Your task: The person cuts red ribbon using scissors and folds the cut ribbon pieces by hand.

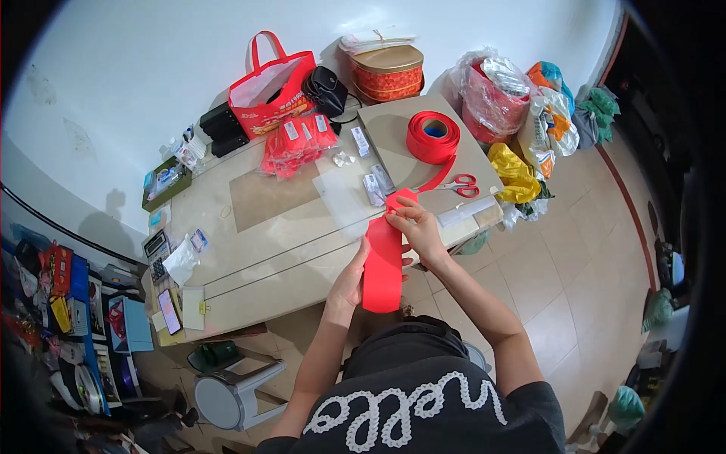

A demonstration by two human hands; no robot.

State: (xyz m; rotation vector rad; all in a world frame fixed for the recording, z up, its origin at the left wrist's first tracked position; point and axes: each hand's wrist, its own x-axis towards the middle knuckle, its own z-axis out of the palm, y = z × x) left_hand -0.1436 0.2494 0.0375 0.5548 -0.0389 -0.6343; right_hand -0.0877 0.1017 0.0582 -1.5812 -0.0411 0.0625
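A wide red ribbon (383, 272) hangs in a broad loop or folded length just off the table's near edge. My left hand (349, 278) is closed around its left side, with fingertips showing past the right edge. At the ribbon's upper end, my right hand (416, 228) pinches it between thumb and fingers. From there the strip runs up to the roll of red ribbon (443, 154), which lies on a flat beige box or board (386, 113). Red-handled scissors (466, 187) rest beside the strip, right of my right hand.
On the table (265, 265) lie packets of red items (299, 144), small labelled boxes (373, 189), a phone (169, 312) and a calculator (156, 246). A red bag (272, 94) and a patterned tin (387, 72) stand behind. A grey stool (219, 401) is below left.
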